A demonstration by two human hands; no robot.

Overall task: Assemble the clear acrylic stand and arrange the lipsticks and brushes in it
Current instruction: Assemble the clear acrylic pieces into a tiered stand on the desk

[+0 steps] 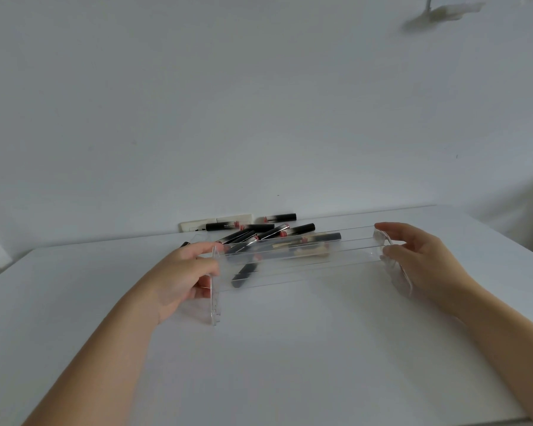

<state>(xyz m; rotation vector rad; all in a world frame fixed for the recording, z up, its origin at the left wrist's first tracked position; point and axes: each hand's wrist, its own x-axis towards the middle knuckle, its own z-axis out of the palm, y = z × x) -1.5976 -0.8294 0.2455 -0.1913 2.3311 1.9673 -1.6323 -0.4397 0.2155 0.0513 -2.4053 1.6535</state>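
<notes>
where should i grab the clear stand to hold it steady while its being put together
By its two end panels, one from each side, as the left hand and right hand do. The clear acrylic stand is long and thin-walled; the upright left panel and right panel give flat faces to pinch.

We seem to be in a plain room of a home, though we cannot tell which room. A bare white surface (274,348) stands against an unadorned white wall (228,103), with a white power strip (216,223) lying along the far edge. Lipsticks (271,233) piled loose beside it suggest a private dressing or desk corner rather than a shop or lab.
</notes>
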